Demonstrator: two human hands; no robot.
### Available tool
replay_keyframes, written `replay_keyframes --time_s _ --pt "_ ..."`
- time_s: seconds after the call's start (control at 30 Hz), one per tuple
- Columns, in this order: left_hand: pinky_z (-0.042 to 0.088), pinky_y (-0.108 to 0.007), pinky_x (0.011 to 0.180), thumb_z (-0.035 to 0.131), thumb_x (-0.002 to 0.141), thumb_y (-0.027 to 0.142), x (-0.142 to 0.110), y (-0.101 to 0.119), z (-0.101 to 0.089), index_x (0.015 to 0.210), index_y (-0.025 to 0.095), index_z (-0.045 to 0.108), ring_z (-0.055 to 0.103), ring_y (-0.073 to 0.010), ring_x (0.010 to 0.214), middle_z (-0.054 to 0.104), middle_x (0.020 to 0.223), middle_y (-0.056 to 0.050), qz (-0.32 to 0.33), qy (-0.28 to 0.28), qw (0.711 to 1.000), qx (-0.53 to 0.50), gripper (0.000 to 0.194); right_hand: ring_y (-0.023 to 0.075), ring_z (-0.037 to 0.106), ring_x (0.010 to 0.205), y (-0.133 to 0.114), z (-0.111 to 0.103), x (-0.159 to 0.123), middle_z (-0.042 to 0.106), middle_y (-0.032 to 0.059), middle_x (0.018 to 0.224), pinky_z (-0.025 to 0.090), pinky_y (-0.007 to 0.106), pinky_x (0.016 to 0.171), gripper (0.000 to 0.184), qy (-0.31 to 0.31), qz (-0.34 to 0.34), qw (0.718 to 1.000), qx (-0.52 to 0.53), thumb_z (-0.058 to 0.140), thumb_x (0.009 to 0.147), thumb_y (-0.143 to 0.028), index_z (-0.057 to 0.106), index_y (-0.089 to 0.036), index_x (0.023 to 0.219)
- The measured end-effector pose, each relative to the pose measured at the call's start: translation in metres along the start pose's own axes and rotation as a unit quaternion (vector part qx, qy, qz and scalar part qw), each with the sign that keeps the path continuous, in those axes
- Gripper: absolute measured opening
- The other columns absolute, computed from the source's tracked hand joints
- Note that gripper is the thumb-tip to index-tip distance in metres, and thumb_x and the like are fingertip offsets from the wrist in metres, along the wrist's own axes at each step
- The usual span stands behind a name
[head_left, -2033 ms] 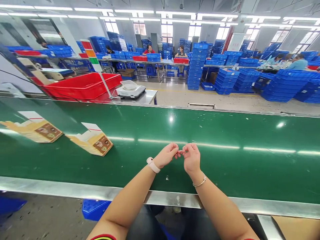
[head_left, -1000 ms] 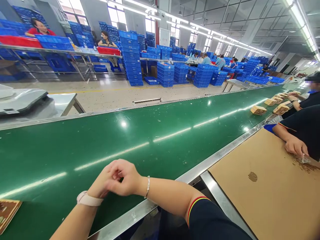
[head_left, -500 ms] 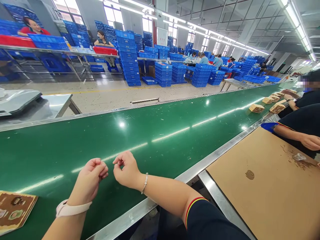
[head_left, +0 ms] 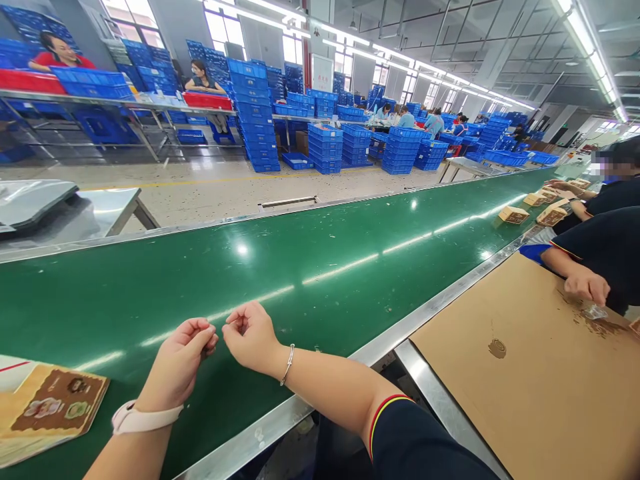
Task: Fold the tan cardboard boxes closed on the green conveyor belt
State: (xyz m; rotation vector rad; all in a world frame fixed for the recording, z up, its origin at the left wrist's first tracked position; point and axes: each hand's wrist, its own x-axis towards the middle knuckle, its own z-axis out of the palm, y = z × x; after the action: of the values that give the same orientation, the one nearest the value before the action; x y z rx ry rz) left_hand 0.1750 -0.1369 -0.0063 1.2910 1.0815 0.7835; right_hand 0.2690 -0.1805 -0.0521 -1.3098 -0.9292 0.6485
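Box of brown-and-yellow printed cardboard, white flap apparently unclosed, untouched on flat green belt; left hand, right hand just apart, fingers curled together, nothing visibly held.

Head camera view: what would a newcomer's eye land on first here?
Probably the long green belt, sweeping from the near left toward the far right. At lower left, the left hand and right hand face each other over it, fingers curled. A printed box sits left of them, cut off by the picture's edge.
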Motion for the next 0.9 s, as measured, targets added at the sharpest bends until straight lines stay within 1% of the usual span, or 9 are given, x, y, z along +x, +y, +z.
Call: replay_keyframes --time_s 0.1,0.17,0.27,0.4,0.53,0.67,0.73,0.8,0.9 --pt "0.037 -0.023 0.049 0.068 0.042 0.039 0.000 0.001 -0.001 0.065 0.022 0.044 0.044 -0.0102 0.049 0.046 0.046 0.008 -0.036 -0.007 0.999 -0.025 0.037 0.0128 0.049 0.067 -0.006 -0.002 0.000 0.044 -0.0026 0.071 0.048 0.028 0.069 0.017 0.002 -0.044 0.998 -0.044 0.051 0.064 -0.006 0.048 -0.022 0.069" --pt "0.037 -0.023 0.050 0.069 0.043 0.038 -0.001 0.001 -0.002 0.066 0.022 0.045 0.044 -0.0106 0.050 0.046 0.048 0.008 -0.025 0.002 0.999 -0.024 0.037 0.0137 0.049 0.070 -0.009 -0.002 0.000 0.042 -0.0021 0.070 0.048 0.027 0.069 0.020 -0.001 -0.054 0.997 -0.064 0.048 0.062 -0.002 0.048 -0.022 0.066" --pt "0.037 -0.023 0.051 0.069 0.045 0.039 -0.001 -0.001 -0.002 0.068 0.022 0.046 0.045 -0.0106 0.053 0.048 0.053 0.007 0.011 0.017 1.000 -0.013 0.037 0.0113 0.045 0.064 -0.010 -0.002 0.000 0.042 -0.0018 0.075 0.046 0.026 0.064 0.022 -0.010 -0.036 0.998 -0.058 0.048 0.059 -0.001 0.050 -0.021 0.066" --pt "0.037 -0.023 0.053 0.069 0.046 0.043 0.000 -0.005 0.003 0.068 0.021 0.050 0.046 -0.0112 0.054 0.049 0.055 0.006 0.059 0.011 0.998 0.015 0.037 0.0103 0.043 0.061 -0.010 -0.003 0.001 0.044 -0.0017 0.076 0.043 0.025 0.059 0.019 0.002 -0.021 1.000 -0.014 0.048 0.056 -0.003 0.051 -0.020 0.065" --pt "0.037 -0.026 0.055 0.063 0.051 0.046 0.000 -0.007 0.014 0.067 0.021 0.050 0.046 -0.0119 0.054 0.050 0.058 0.005 0.093 -0.012 0.994 0.051 0.032 0.0117 0.044 0.062 -0.019 -0.011 0.007 0.046 -0.0019 0.071 0.041 0.026 0.058 0.014 0.064 -0.006 0.990 0.123 0.050 0.052 -0.012 0.050 -0.021 0.063" --pt "0.038 -0.027 0.056 0.056 0.059 0.041 0.003 -0.009 0.023 0.066 0.022 0.048 0.046 -0.0125 0.054 0.049 0.057 0.005 0.123 -0.021 0.986 0.106 0.022 0.0127 0.041 0.060 -0.048 -0.035 0.013 0.038 -0.0034 0.064 0.044 0.030 0.062 0.011 0.038 0.006 0.972 0.232 0.049 0.061 -0.025 0.039 -0.023 0.064" --pt "0.038 -0.027 0.056 0.053 0.062 0.037 0.004 -0.010 0.025 0.067 0.022 0.048 0.046 -0.0128 0.054 0.049 0.057 0.004 0.135 -0.020 0.981 0.139 0.017 0.0134 0.038 0.058 -0.071 -0.052 0.014 0.030 -0.0028 0.059 0.043 0.033 0.060 0.027 -0.002 -0.002 0.940 0.340 0.047 0.071 -0.033 0.027 -0.021 0.057" --pt "0.038 -0.027 0.057 0.053 0.064 0.035 0.005 -0.011 0.026 0.068 0.022 0.049 0.046 -0.0131 0.054 0.048 0.057 0.004 0.142 -0.023 0.977 0.159 0.014 0.0133 0.034 0.056 -0.095 -0.070 0.012 0.023 -0.0028 0.057 0.040 0.031 0.055 0.038 0.001 -0.052 0.922 0.385 0.048 0.074 -0.036 0.021 -0.019 0.053" --pt "0.039 -0.027 0.058 0.052 0.066 0.035 0.006 -0.012 0.025 0.070 0.022 0.050 0.047 -0.0136 0.056 0.048 0.059 0.004 0.153 -0.025 0.974 0.167 0.014 0.0136 0.030 0.055 -0.127 -0.087 0.003 0.017 -0.0027 0.057 0.035 0.031 0.052 0.043 0.003 -0.136 0.906 0.400 0.048 0.079 -0.033 0.018 -0.018 0.052"
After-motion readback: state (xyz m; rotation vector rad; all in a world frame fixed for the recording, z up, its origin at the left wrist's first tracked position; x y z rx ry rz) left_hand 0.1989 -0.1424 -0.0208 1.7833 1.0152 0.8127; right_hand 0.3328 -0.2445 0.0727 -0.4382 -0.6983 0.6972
